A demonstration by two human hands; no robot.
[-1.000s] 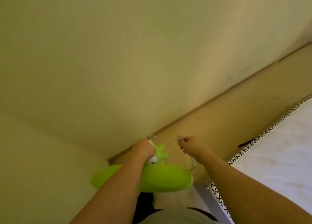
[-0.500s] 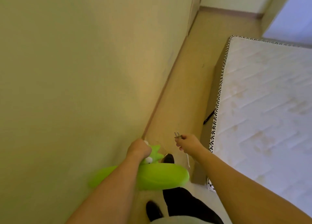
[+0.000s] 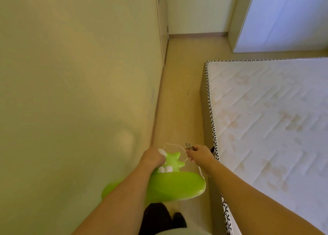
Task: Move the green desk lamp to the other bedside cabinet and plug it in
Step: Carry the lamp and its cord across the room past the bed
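Note:
A bright green desk lamp (image 3: 170, 185) with a cartoon figure on its round base is carried low in the middle of the view. My left hand (image 3: 151, 157) is closed around the lamp's upper part. To its right, my right hand (image 3: 199, 154) pinches the lamp's plug (image 3: 188, 147), prongs pointing left. The thin white cord (image 3: 174, 146) loops between the two hands and runs down past the base. No bedside cabinet is in view.
A pale wall (image 3: 79, 93) runs along the left. A bare quilted mattress (image 3: 275, 128) fills the right. Between them a narrow strip of beige floor (image 3: 181, 93) leads ahead to a cupboard (image 3: 163, 30) and a bright window (image 3: 287, 18).
The view has swung from the wall towards the passage beside the bed. Both hands keep their hold on the lamp and plug, and my legs step forward.

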